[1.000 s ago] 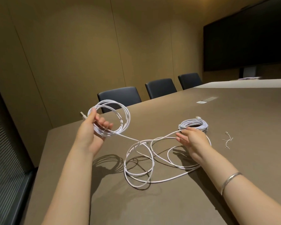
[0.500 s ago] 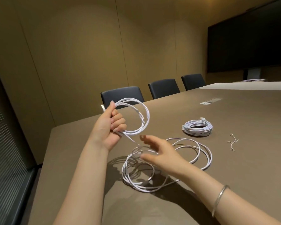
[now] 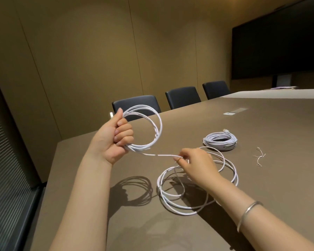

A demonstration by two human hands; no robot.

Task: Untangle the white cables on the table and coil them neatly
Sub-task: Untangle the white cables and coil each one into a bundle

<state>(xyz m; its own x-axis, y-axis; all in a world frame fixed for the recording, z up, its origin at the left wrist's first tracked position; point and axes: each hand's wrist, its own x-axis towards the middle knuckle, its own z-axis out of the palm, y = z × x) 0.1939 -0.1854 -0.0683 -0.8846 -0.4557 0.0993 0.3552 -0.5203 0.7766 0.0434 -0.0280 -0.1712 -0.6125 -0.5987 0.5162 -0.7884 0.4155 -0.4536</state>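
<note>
My left hand (image 3: 114, 136) is raised above the brown table (image 3: 261, 205) and grips a round coil of white cable (image 3: 157, 127), with a plug end poking out behind the thumb. From that coil a straight run of cable leads right to my right hand (image 3: 194, 163), which pinches it just above the table. Under and around the right hand the same cable lies in several loose loops (image 3: 172, 203) on the table. A second white cable, neatly coiled (image 3: 219, 140), lies flat further back on the right.
A small white twist tie (image 3: 260, 156) lies right of the coiled cable. Three dark chairs (image 3: 182, 96) stand along the far table edge. A socket plate (image 3: 235, 111) is set into the table. A large dark screen (image 3: 279, 42) hangs at the right.
My right hand has moved right and down and now pinches the cable running from the held coil. My left hand holds the coil in much the same place.
</note>
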